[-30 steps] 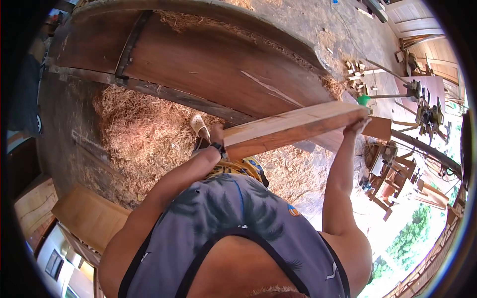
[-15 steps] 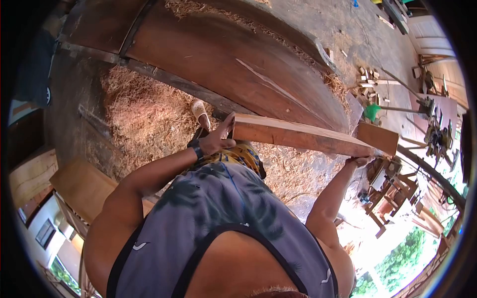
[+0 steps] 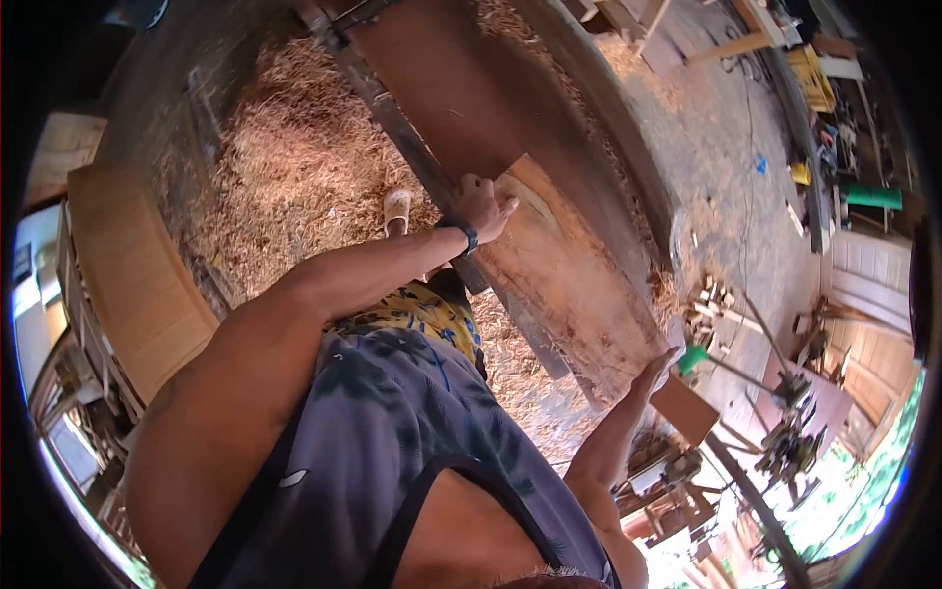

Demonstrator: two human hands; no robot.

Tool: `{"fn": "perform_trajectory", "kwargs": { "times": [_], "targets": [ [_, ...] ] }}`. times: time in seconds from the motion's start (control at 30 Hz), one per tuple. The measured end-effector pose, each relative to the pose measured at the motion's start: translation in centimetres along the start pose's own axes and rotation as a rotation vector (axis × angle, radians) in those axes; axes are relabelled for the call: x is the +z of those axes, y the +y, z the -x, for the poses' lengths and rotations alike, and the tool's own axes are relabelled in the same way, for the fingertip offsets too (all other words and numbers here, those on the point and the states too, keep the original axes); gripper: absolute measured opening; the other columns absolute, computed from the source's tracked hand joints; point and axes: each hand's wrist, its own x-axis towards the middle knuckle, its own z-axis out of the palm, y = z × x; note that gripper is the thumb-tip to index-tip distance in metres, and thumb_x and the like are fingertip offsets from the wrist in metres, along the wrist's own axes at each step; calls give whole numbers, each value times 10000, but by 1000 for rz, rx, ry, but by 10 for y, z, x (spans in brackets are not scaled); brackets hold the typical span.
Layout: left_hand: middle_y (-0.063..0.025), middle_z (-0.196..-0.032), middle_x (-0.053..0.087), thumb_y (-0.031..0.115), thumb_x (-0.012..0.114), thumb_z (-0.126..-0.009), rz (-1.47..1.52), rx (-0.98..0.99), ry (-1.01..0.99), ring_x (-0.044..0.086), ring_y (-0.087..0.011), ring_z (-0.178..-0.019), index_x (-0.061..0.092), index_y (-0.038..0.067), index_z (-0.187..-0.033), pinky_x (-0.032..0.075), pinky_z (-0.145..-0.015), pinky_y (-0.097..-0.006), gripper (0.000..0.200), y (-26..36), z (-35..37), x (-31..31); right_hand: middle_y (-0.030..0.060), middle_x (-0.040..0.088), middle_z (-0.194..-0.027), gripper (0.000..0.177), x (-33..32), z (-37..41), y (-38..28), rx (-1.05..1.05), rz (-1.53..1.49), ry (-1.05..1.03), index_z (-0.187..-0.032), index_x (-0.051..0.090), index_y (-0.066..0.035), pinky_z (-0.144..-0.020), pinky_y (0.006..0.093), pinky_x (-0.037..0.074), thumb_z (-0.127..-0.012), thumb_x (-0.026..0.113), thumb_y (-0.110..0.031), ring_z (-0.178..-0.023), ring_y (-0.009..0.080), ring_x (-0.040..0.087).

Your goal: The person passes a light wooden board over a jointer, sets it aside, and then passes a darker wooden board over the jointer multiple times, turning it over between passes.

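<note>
A thick wooden board (image 3: pixel 579 280) lies tilted across the big brown work surface (image 3: pixel 422 69), its broad rough face turned up. My left hand (image 3: pixel 481 210), with a dark band at the wrist, has its fingers curled over the board's far left end. At the opposite end, my right hand (image 3: pixel 655 373) grips the near right corner, its fingers partly hidden by the board's edge.
Wood shavings (image 3: pixel 314 157) cover the floor left of the work surface. A curved wooden panel (image 3: pixel 132 275) stands at the left. Offcuts (image 3: pixel 714 299), a green object (image 3: pixel 693 358) and a brown panel (image 3: pixel 685 410) are at the right.
The board has turned from edge-up, held before my body, to broad face up over the work surface. Both hands moved with it, the left one forward and right. The view has rotated.
</note>
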Motion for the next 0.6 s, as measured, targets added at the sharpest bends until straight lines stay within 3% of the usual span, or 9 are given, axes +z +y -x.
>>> {"fn": "perform_trajectory", "kwargs": {
  "times": [0.07, 0.13, 0.17, 0.27, 0.33, 0.4, 0.47, 0.53, 0.6],
  "targets": [
    [-277, -1345, 498, 538, 628, -964, -35, -42, 10, 494, -447, -1258, 548, -9, -1267, 415, -1061, -523, 631, 3, -11, -13, 225, 480, -1542, 1042, 19, -8, 13, -85, -31, 13, -1550, 412, 19, -1156, 444, 370, -943, 375, -827, -1389, 334, 477],
    [-274, -1336, 492, 514, 640, -967, -61, -75, 30, 502, -447, -1241, 567, -5, -1239, 427, -1045, -518, 590, 8, -32, -23, 181, 348, -1644, 978, 42, -18, 11, -366, -170, -88, -1615, 304, -36, -1204, 465, 308, -974, 406, -767, -1470, 325, 384],
    [-279, -1342, 493, 507, 651, -960, -80, -62, 55, 500, -445, -1250, 564, -3, -1246, 422, -1058, -523, 591, 7, -43, -28, 152, 288, -1680, 940, 48, -1, -5, -117, -212, -221, -1632, 259, -46, -1238, 481, 242, -996, 424, -718, -1525, 322, 298],
    [-286, -1370, 488, 489, 673, -944, -138, -7, 135, 480, -449, -1282, 551, -3, -1286, 408, -1076, -537, 611, -7, -92, -44, 154, 263, -1691, 973, 66, 15, -16, -50, -232, -453, -1635, 246, -47, -1251, 485, 200, -980, 434, -741, -1555, 312, 241],
    [-288, -1393, 481, 478, 684, -936, -168, 41, 184, 463, -454, -1305, 541, -5, -1318, 399, -1082, -545, 632, -15, -129, -53, 177, 371, -1633, 950, 79, 11, -13, -78, -243, -389, -1609, 325, -37, -1208, 460, 300, -967, 518, -709, -1499, 314, 353],
    [-281, -1500, 420, 469, 691, -927, -195, 148, 435, 414, -446, -1365, 488, 12, -1434, 347, -1133, -571, 712, -23, -153, -61, 188, 584, -1423, 815, 75, 37, -28, -10, -164, -572, -1505, 488, 4, -1039, 446, 494, -987, 579, -619, -1249, 310, 587],
    [-265, -1552, 372, 488, 671, -935, -295, 134, 444, 378, -440, -1400, 448, 46, -1489, 308, -1161, -585, 743, 3, -137, -86, 175, 650, -1286, 736, 72, 69, -38, -99, -340, -651, -1444, 552, 8, -961, 409, 540, -966, 664, -540, -1142, 279, 627],
    [-249, -1604, 324, 506, 651, -943, -392, 114, 454, 341, -434, -1436, 407, 81, -1544, 269, -1190, -599, 776, 16, -126, -91, 198, 637, -1308, 676, 78, 103, -58, -512, -239, -588, -1426, 571, -20, -989, 443, 531, -925, 743, -441, -1193, 323, 618],
    [-188, -1679, 228, 590, 564, -964, -407, 42, 345, 239, -434, -1512, 359, 176, -1594, 165, -1219, -659, 781, 17, -126, -81, 231, 516, -1486, 719, 89, 126, -65, -1038, 126, -363, -1472, 546, -95, -1074, 530, 477, -860, 786, -386, -1298, 424, 555]
  ]
}}
